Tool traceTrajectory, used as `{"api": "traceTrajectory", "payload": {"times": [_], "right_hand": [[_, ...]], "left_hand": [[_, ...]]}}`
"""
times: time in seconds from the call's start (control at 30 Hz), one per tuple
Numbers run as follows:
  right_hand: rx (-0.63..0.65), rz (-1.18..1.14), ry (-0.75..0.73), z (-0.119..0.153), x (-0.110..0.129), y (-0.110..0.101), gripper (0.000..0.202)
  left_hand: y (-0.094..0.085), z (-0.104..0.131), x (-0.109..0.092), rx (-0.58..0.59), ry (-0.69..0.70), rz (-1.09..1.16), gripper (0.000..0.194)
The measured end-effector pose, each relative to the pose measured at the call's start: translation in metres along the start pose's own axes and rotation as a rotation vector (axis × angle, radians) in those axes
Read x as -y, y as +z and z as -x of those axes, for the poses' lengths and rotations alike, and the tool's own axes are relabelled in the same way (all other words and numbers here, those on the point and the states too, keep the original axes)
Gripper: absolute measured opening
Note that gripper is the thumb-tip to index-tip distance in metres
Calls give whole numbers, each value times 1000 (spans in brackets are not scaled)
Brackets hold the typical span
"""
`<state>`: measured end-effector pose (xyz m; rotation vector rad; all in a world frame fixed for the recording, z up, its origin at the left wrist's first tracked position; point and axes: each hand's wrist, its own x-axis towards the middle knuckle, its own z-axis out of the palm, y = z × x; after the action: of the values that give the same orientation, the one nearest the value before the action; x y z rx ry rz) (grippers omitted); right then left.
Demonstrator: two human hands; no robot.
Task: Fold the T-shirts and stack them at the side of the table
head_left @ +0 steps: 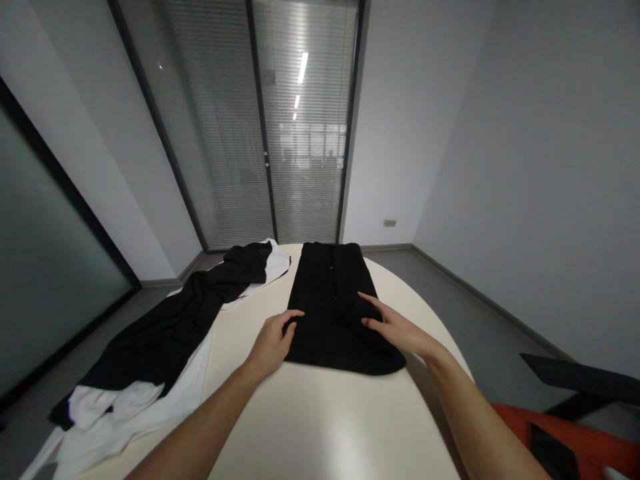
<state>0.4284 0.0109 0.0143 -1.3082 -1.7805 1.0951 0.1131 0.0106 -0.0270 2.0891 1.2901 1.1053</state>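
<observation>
A black garment [325,333] lies flat in a long shape on the pale table [320,413], its near edge curved at the right. On its left edge rests my left hand [273,339], thumb and fingers apart, nothing gripped. My right hand [395,327] is over the garment's right side, with its fingers spread and thumb apart. Both hands touch or nearly touch the cloth. A few small light and red spots show along the garment's middle.
Black clothing [160,333] and white clothing [125,427] lie heaped along the table's left side. An orange chair [575,437] with a black armrest [585,379] stands at the lower right. Beyond the table are a glass partition with blinds and a grey wall.
</observation>
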Motion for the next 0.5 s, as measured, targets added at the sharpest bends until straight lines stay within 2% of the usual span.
{"api": "traceTrajectory", "payload": {"times": [0.1,0.17,0.23,0.3,0.37,0.43,0.5], "right_hand": [[-164,-21,-44,-7,-2,-6,58],[-275,-59,-15,-11,-4,-9,56],[-351,-117,78,-13,-8,-10,60],[-367,-148,184,-14,-12,-8,78],[-343,-136,224,-15,-15,-5,97],[-326,-140,180,-18,-17,-3,98],[-332,-174,118,-21,-19,-4,88]], "left_hand": [[-1,-6,-2,-54,49,-3,31],[-2,-9,-3,-81,58,22,34],[-2,-10,-2,-67,27,39,38],[-1,-9,0,-21,-25,30,44],[0,-7,3,8,-48,13,49],[2,-7,6,6,-19,5,52],[4,-7,8,1,14,1,53]]}}
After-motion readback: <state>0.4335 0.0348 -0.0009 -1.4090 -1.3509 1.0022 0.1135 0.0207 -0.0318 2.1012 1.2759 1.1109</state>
